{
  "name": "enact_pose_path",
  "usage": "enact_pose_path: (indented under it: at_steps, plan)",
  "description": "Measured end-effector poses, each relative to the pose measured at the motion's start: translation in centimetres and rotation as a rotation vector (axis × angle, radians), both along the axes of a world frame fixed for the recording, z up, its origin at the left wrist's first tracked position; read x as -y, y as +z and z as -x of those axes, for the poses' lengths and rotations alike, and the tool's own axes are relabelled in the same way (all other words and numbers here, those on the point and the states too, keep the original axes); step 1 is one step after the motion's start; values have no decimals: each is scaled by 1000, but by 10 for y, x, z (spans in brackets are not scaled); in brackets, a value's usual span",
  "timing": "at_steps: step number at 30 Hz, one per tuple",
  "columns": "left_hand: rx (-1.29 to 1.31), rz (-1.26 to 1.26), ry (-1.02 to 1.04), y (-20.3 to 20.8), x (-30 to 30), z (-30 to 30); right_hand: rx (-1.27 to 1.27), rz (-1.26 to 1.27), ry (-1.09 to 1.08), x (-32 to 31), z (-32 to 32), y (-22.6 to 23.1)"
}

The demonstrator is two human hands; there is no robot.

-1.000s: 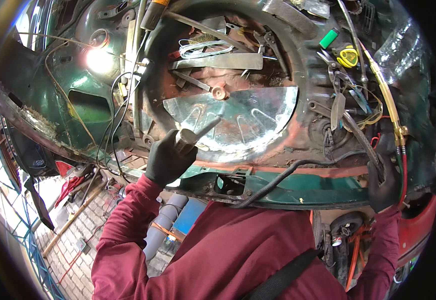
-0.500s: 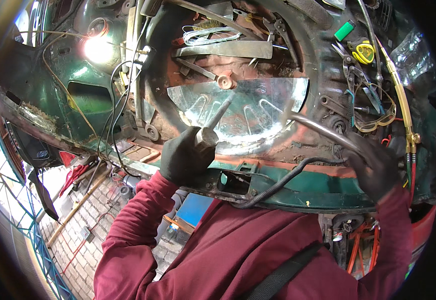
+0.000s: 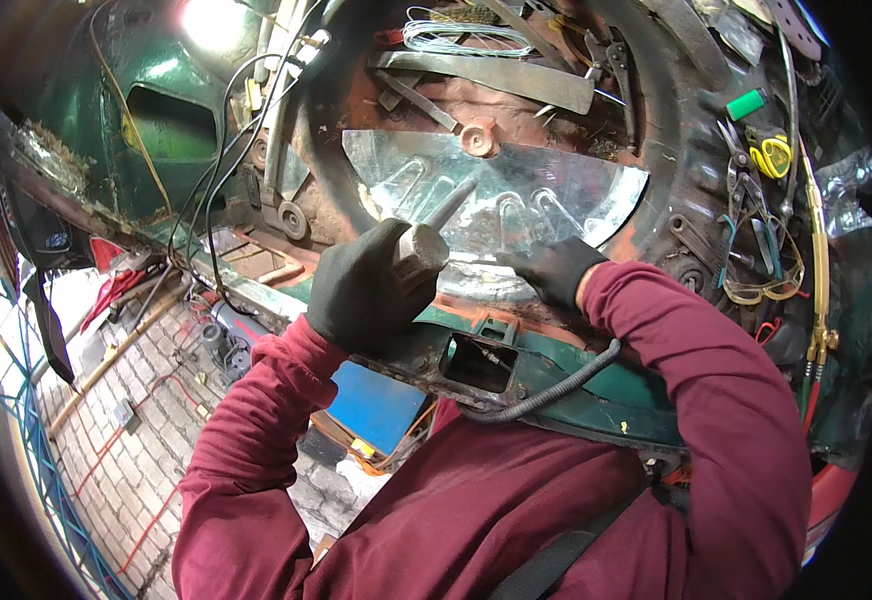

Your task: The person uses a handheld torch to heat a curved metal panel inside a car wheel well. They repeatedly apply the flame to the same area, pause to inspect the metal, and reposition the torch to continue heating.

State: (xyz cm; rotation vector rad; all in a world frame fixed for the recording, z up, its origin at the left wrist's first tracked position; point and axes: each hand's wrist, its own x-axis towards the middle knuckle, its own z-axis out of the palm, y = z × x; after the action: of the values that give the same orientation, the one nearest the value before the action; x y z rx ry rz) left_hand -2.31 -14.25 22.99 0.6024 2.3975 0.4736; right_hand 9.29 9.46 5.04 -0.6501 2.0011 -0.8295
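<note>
My left hand (image 3: 368, 285), in a black glove, is closed around a thick-headed steel chisel (image 3: 451, 205). Its shaft slants away over a shiny half-round metal sheet (image 3: 556, 185), while its broad butt faces me. Low over the sheet's near edge, my gloved right hand (image 3: 561, 272) is closed on a metal-shafted hammer (image 3: 478, 263). A short bright stretch of the shaft shows, pointing left toward the chisel's butt; the hammer's head cannot be made out. Pressed grooves mark the sheet, which lies in a round, rusty red-brown well (image 3: 331, 150) of a green car body.
Behind the sheet lie a flat metal strip (image 3: 486, 78), coiled wire (image 3: 466, 38) and locking pliers (image 3: 611, 65). Snips (image 3: 741, 165), safety glasses (image 3: 756, 285), yellow-handled scissors (image 3: 773, 157) and a brass torch (image 3: 816, 250) lie right. Black cables (image 3: 226, 170) hang left; a corrugated hose (image 3: 556, 385) crosses the near edge.
My right hand has swung left and inward with the hammer, from the right side to the sheet's near edge. The left hand keeps its hold on the chisel. The view has shifted slightly.
</note>
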Motion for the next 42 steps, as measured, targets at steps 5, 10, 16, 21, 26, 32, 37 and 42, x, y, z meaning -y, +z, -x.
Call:
enact_pose_path:
  at_steps: [5,10,16,21,26,32,37,42]
  plan:
    - [-4,31,-27,-2,2,-1,47,-79,4,20,2,-8]
    - [19,74,-83,5,-7,9,-114,96,44,18,10,38]
    - [-38,84,-109,-1,-10,15,-97,-120,88,11,15,-11]
    - [-34,80,-91,-1,-10,14,-230,150,1,14,-1,16]
    - [-48,89,-107,1,-6,11,-85,-74,109,1,16,-31]
    - [-39,77,-91,-4,-5,20,-210,39,87,16,18,-3]
    - [-54,61,-77,0,-10,19,-33,-124,127,18,17,-28]
    - [-53,97,-72,4,-14,12,-49,-191,76,5,13,-9]
